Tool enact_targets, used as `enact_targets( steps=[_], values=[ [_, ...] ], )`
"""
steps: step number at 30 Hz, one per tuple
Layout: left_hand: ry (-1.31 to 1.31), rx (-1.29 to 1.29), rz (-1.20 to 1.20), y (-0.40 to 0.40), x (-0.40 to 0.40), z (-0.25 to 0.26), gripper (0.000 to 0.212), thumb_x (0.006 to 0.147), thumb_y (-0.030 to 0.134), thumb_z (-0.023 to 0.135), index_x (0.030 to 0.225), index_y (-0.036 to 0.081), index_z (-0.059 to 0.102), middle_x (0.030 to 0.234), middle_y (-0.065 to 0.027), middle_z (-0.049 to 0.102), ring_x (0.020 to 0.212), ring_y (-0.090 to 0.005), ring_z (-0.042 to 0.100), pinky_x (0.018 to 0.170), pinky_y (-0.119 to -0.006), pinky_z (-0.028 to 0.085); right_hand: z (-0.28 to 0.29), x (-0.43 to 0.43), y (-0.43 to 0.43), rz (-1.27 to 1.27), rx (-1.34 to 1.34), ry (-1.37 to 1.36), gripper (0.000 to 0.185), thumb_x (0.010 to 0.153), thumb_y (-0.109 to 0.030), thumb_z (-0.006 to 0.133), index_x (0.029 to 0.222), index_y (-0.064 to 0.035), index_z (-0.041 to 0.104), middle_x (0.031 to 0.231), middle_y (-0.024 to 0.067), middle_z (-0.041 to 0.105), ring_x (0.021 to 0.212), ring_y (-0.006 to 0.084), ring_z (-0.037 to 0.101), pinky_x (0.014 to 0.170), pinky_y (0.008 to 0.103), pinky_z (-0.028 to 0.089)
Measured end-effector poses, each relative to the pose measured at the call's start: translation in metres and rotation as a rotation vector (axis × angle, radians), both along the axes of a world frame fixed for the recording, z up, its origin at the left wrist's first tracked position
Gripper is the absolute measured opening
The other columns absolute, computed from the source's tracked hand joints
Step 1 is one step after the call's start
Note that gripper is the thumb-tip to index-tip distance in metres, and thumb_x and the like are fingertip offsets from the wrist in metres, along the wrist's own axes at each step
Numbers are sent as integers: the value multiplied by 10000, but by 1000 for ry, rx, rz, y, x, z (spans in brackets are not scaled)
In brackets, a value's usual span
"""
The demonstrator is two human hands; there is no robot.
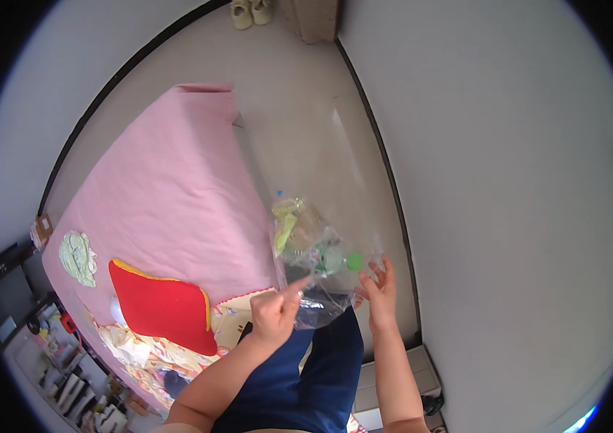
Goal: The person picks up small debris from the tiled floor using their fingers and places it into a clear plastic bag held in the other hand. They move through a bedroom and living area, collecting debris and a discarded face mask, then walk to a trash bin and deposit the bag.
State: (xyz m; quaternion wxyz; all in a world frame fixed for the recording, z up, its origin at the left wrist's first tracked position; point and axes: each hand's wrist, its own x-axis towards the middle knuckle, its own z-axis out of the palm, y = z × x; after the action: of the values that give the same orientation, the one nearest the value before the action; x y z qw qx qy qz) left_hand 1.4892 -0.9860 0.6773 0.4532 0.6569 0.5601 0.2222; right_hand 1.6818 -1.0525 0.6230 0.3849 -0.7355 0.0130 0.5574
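A clear plastic bag (321, 308) hangs before my legs, with crumpled wrappers and a plastic bottle (333, 260) showing inside. The bottle has a green cap (354, 262) that points right. My left hand (276, 314) is at the near left side of the bag, its index finger stretched towards the bottle; whether it grips the film cannot be told. My right hand (379, 287) is at the bag's right edge near the cap, fingers curved, with thin clear film by the fingertips; its hold is unclear.
Left of the bag lies a pink-covered bed (176, 178) with a red cushion (163, 306) and a green cloth (78, 258). A grey wall (512, 189) rises on the right. Light shoes (250, 13) stand on the floor at the far end. A cluttered desk (63, 368) is at lower left.
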Motion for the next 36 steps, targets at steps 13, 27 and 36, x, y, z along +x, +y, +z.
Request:
enact_targets(
  steps=[13,27,36],
  values=[
    [95,-129,230,29,14,16,235,901,136,605,1108,50,674,540,-121,545,448,-231,547,458,-325,418,10,17,35,387,37,-136,390,863,81,388,1198,12,575,1015,150,657,864,178,656,676,286,561],
    [212,-192,539,103,55,47,454,771,109,741,1205,84,615,484,-24,393,408,-113,365,431,-284,333,56,51,177,700,221,-139,375,877,64,355,1169,22,586,1056,159,649,909,200,655,666,301,565],
    [50,-375,739,180,7,35,501,753,148,740,1227,123,581,525,-18,530,454,-142,536,470,-300,419,69,17,308,1024,280,-451,79,935,6,498,982,24,559,877,107,681,784,145,664,631,265,534]
  ],
)
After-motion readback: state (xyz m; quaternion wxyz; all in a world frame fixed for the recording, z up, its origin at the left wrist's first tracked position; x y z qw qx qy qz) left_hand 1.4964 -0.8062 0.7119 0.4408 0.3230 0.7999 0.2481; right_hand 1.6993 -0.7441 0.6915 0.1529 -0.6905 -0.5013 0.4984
